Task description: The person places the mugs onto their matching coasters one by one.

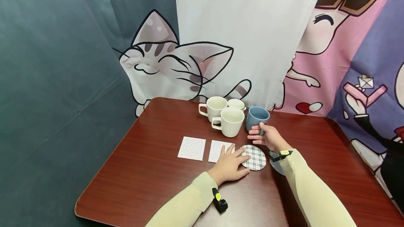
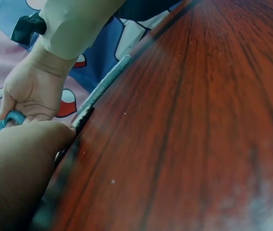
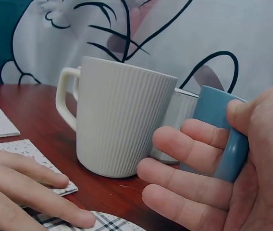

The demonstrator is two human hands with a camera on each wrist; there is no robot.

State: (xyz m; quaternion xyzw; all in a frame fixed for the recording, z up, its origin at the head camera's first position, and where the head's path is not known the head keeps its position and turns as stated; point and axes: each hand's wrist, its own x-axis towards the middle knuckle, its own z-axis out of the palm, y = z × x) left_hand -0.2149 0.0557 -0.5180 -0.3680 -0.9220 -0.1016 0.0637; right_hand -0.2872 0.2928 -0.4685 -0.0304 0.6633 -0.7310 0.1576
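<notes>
My right hand (image 1: 267,136) is at the handle of a blue mug (image 1: 257,115) at the back of the table. In the right wrist view the thumb lies over the handle (image 3: 233,151), with the fingers curled behind it. My left hand (image 1: 230,165) lies palm down, fingers spread, its fingertips over a round plaid coaster (image 1: 256,162) and the edge of a white square coaster (image 1: 216,149). A speckled square coaster (image 1: 192,148) lies to its left. Beneath the right wrist, a grey-blue coaster (image 1: 277,166) is partly hidden.
Left of the blue mug stand a ribbed white mug (image 1: 231,123), a second white mug (image 1: 214,106) behind it, and a white cup (image 1: 236,103) mostly hidden. The brown wooden table (image 1: 142,178) backs onto a cartoon-printed curtain (image 1: 252,27).
</notes>
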